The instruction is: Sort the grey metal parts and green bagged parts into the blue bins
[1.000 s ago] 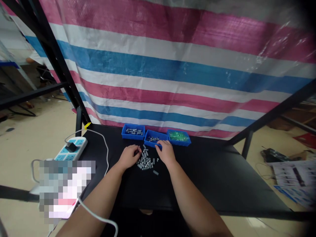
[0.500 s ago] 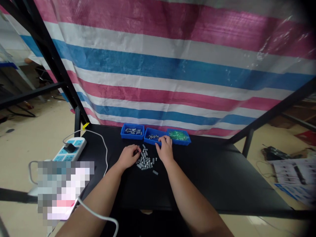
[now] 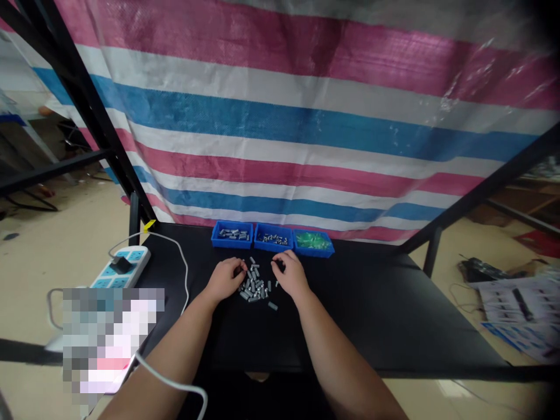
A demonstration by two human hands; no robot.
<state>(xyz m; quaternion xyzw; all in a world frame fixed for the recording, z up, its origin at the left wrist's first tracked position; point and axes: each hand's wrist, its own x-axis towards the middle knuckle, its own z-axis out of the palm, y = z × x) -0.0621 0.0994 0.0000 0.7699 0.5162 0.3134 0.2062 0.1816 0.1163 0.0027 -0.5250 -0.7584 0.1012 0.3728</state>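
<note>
A loose pile of small grey metal parts (image 3: 255, 285) lies on the black table (image 3: 371, 315). My left hand (image 3: 225, 278) rests at the pile's left edge, fingers curled in a pinch on something too small to name. At the pile's right edge my right hand (image 3: 290, 274) is curled, fingertips touching the parts. Behind the pile stand three small blue trays: the left tray (image 3: 232, 235) and the middle tray (image 3: 273, 238) hold grey parts, the right tray (image 3: 314, 242) holds green pieces.
A power strip (image 3: 120, 266) with a black plug lies at the table's left edge, its white cable (image 3: 186, 279) running toward me. A striped tarp (image 3: 306, 116) hangs behind. Black frame bars (image 3: 476, 198) flank the table. Papers (image 3: 520, 309) lie on the floor at right.
My right hand has drawn back from the middle blue tray to the right edge of the pile. My left hand has stayed at the pile's left side.
</note>
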